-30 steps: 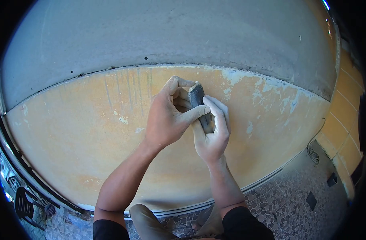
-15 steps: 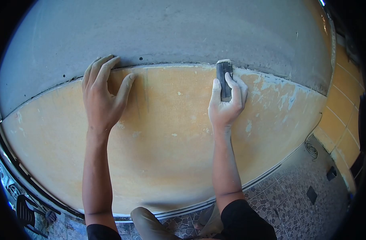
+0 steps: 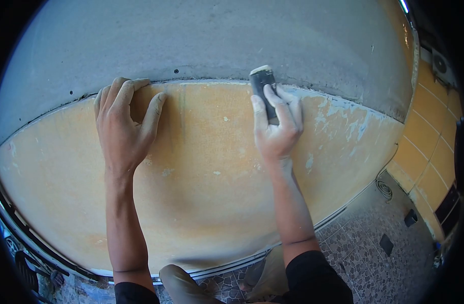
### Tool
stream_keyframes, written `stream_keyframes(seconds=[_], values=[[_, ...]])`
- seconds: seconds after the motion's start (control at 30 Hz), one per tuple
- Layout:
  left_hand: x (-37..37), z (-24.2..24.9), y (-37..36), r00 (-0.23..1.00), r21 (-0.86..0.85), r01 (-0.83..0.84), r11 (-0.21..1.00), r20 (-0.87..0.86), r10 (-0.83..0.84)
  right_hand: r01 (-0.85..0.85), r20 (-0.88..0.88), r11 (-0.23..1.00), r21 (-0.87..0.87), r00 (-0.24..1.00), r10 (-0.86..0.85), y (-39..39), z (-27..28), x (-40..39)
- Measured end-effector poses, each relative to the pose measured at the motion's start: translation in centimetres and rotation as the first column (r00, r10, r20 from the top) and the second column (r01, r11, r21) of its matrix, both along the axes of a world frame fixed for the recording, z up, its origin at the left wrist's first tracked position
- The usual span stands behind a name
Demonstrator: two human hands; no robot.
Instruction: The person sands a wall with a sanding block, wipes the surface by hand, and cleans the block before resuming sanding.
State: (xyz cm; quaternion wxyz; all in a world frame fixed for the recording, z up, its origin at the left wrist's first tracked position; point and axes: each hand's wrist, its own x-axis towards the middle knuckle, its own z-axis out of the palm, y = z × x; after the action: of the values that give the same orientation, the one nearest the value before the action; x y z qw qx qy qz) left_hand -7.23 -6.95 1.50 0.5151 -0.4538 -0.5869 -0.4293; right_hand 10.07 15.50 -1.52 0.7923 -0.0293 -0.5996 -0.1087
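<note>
A pale yellow-orange wall panel (image 3: 206, 147) meets a grey upper panel (image 3: 201, 35) along a rough, whitish seam (image 3: 217, 82). My left hand (image 3: 123, 124) rests against the wall, thumb apart and fingertips bent over the seam; it holds nothing. Wrapped in the fingers of my right hand (image 3: 278, 121) is a dark sanding block (image 3: 263, 83) with a pale, dusty top end. The block lies across the seam, tilted to the left, and my fingers cover its lower part. White dust coats the right fingers. Bluish-white patches (image 3: 351, 121) mark the panel to their right.
Below the wall lies a stone-patterned tiled floor (image 3: 358, 253), with my knee (image 3: 179, 283) close to the panel's lower edge. Coiled hose or cable (image 3: 384, 190) and a small dark container (image 3: 410, 218) are at the right. A yellow tiled wall (image 3: 424, 147) stands beyond.
My right hand has moved left along the seam with the sanding block, which now leans further left. The left hand stays at the seam, its fingers bent a little more. The view has shifted slightly.
</note>
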Motion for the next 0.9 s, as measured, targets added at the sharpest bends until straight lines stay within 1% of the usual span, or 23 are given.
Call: stream_keyframes(seconds=[0.07, 0.1, 0.13, 0.2, 0.23, 0.27, 0.33, 0.37, 0.4, 0.47, 0.5, 0.53, 0.6, 0.63, 0.67, 0.7, 0.73, 0.77, 0.8, 0.83, 0.87, 0.9], values=[[0.1, 0.1, -0.3, 1.000, -0.019, 0.008, 1.000, 0.008, -0.008, 0.151, -0.048, 0.986, -0.068, 0.987, -0.155, 1.9, 1.2, 2.0], [0.1, 0.2, -0.2, 1.000, -0.013, 0.007, 1.000, 0.015, -0.007, 0.082, -0.098, 0.970, -0.230, 0.989, -0.107, 2.1, 1.6, 2.5], [0.2, 0.2, 0.0, 0.999, -0.008, 0.002, 1.000, 0.034, -0.002, 0.085, -0.088, 0.969, -0.232, 0.990, -0.108, 1.9, 1.2, 2.3], [0.3, 0.2, 0.1, 0.999, -0.004, -0.008, 1.000, 0.041, 0.009, 0.101, -0.004, 0.985, -0.141, 0.995, -0.102, 0.1, 0.4, 0.6], [0.3, 0.3, 0.1, 0.999, -0.002, 0.002, 1.000, 0.047, -0.002, 0.104, 0.025, 0.994, 0.039, 0.994, -0.105, -0.3, -0.3, -0.2], [0.4, 0.3, 0.1, 0.998, -0.006, 0.014, 1.000, 0.054, -0.013, 0.104, 0.019, 0.994, 0.035, 0.994, -0.104, 0.1, -0.2, 0.4], [0.5, 0.2, -0.2, 0.999, -0.027, 0.009, 1.000, 0.040, -0.008, 0.163, 0.041, 0.983, -0.088, 0.986, -0.160, 1.6, 0.5, 2.3], [0.5, 0.3, -0.3, 0.999, -0.031, 0.005, 0.999, 0.041, -0.004, 0.061, -0.084, 0.956, -0.288, 0.993, -0.089, 2.2, 1.4, 3.0], [0.5, 0.3, -0.2, 0.999, -0.029, 0.004, 1.000, 0.045, -0.003, 0.062, -0.080, 0.956, -0.286, 0.993, -0.088, 2.4, 1.5, 2.9], [0.6, 0.3, 0.1, 0.999, -0.010, -0.015, 1.000, 0.047, 0.016, 0.111, -0.074, 0.892, -0.439, 0.985, -0.159, 2.2, 1.1, 2.3], [0.5, 0.4, 0.2, 0.999, -0.011, -0.014, 1.000, 0.037, 0.014, 0.175, 0.002, 0.962, -0.210, 0.984, -0.179, 1.3, 0.0, 1.2], [0.5, 0.4, 0.2, 0.999, -0.012, -0.011, 1.000, 0.048, 0.011, 0.177, -0.005, 0.961, -0.211, 0.983, -0.182, 1.3, -0.3, 1.4], [0.5, 0.2, 0.2, 0.998, -0.024, -0.004, 1.000, 0.059, 0.005, 0.293, 0.126, 0.955, 0.036, 0.947, -0.295, 1.2, -1.1, 1.7], [0.5, 0.2, 0.1, 0.999, -0.021, 0.002, 1.000, 0.044, -0.001, 0.318, 0.055, 0.948, 0.008, 0.946, -0.318, 3.3, -0.5, 2.5], [0.5, 0.2, 0.0, 0.999, -0.013, 0.006, 1.000, 0.033, -0.005, 0.315, 0.056, 0.949, 0.015, 0.947, -0.316, 4.3, 0.4, 3.1], [0.5, 0.2, -0.1, 0.999, -0.010, 0.003, 1.000, 0.041, -0.002, 0.140, -0.052, 0.967, -0.215, 0.987, -0.154, 5.0, 1.1, 3.7], [0.5, 0.3, 0.1, 0.999, -0.006, -0.011, 1.000, 0.042, 0.011, -0.063, -0.191, 0.908, -0.415, 0.981, -0.019, 5.4, 1.3, 4.0], [0.6, 0.2, 0.2, 0.999, -0.009, -0.021, 1.000, 0.041, 0.021, 0.032, -0.181, 0.899, -0.436, 0.976, -0.122, 4.0, 1.2, 3.2], [0.6, 0.2, 0.2, 0.999, -0.011, -0.019, 1.000, 0.041, 0.019, 0.034, -0.181, 0.899, -0.437, 0.976, -0.125, 2.8, 0.2, 2.2], [0.6, 0.2, 0.3, 0.999, -0.002, -0.009, 1.000, 0.047, 0.009, 0.137, -0.030, 0.969, -0.207, 0.989, -0.146, 1.5, -1.2, 1.3], [0.5, 0.2, 0.4, 0.998, 0.007, 0.000, 1.000, 0.057, -0.001, 0.197, 0.117, 0.979, 0.050, 0.972, -0.202, 0.9, -2.0, 1.0], [0.6, 0.1, 0.4, 0.998, 0.005, 0.000, 1.000, 0.062, -0.001, 0.238, 0.149, 0.962, 0.135, 0.955, -0.257, 0.8, -2.0, 1.7]])
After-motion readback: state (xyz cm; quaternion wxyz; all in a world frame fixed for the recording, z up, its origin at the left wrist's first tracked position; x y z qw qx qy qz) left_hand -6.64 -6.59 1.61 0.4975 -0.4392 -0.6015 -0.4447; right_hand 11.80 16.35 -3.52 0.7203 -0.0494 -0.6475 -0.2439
